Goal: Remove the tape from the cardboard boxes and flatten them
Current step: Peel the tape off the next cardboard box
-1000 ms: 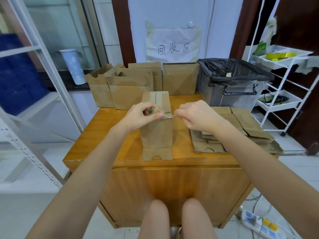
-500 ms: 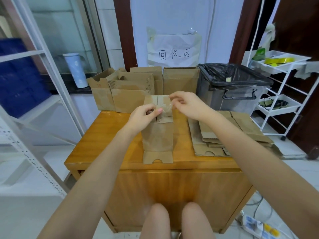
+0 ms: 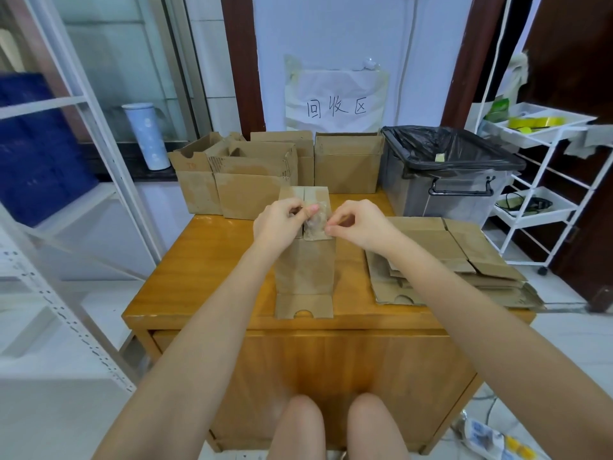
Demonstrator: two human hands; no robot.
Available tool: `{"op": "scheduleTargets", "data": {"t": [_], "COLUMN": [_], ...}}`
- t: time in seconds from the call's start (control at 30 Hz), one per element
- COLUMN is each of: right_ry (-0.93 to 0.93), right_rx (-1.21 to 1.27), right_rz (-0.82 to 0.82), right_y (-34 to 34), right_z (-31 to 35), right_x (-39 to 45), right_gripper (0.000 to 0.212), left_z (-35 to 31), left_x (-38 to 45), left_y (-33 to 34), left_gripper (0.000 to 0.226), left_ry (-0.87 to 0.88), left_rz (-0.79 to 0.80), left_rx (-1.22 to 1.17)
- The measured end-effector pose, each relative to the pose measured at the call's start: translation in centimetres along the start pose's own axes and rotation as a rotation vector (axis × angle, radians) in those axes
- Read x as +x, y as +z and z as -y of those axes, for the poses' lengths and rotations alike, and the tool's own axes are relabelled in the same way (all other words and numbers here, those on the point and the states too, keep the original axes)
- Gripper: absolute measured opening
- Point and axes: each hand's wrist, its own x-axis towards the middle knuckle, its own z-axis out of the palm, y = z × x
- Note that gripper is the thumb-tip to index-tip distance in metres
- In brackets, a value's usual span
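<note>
Here, left hand (image 3: 277,224) pinching crumpled tape (image 3: 315,222) over the box (image 3: 305,263), right hand (image 3: 360,225) fingers curled — pinching the tape's edge — flattened boxes (image 3: 464,260) right of the fingers.

Two bare forearms are seen entering the frame, one from 7 o'clock and one from 4 o'clock; no sleeve, cuff or glove is visible on either. The left hand (image 3: 278,224) and the right hand (image 3: 360,225) are both uncovered, and no ring, watch or bracelet can be made out. Short, unpainted nails are noted where fingertips show. Two bare knees are recorded at 6 o'clock, with no garment edge in view. Footwear cannot be determined.
</note>
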Motion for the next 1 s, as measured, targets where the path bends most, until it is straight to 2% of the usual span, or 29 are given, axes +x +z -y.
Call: {"op": "scheduleTargets", "data": {"t": [0.3,0.7,1.0], "right_ry": [0.096,0.103,0.054], "right_rx": [-0.08,-0.169,-0.194], "right_rz": [-0.04,-0.111,-0.142], "right_y": [0.4,0.9,0.6], "right_z": [0.3,-0.1,-0.2], "right_x": [0.1,-0.3,0.5], "right_gripper": [0.004,0.015,0.008], "left_z": [-0.2,-1.3,-1.2], "left_x": [-0.3,-1.0,-0.9], "left_y": [0.2,0.4,0.4], "left_gripper": [0.047,0.04,0.047], "left_ry": [-0.005,-0.003,-0.002], "left_rz": [-0.023,-0.014,0.007], "left_rx": [-0.045,-0.033,-0.027]}}
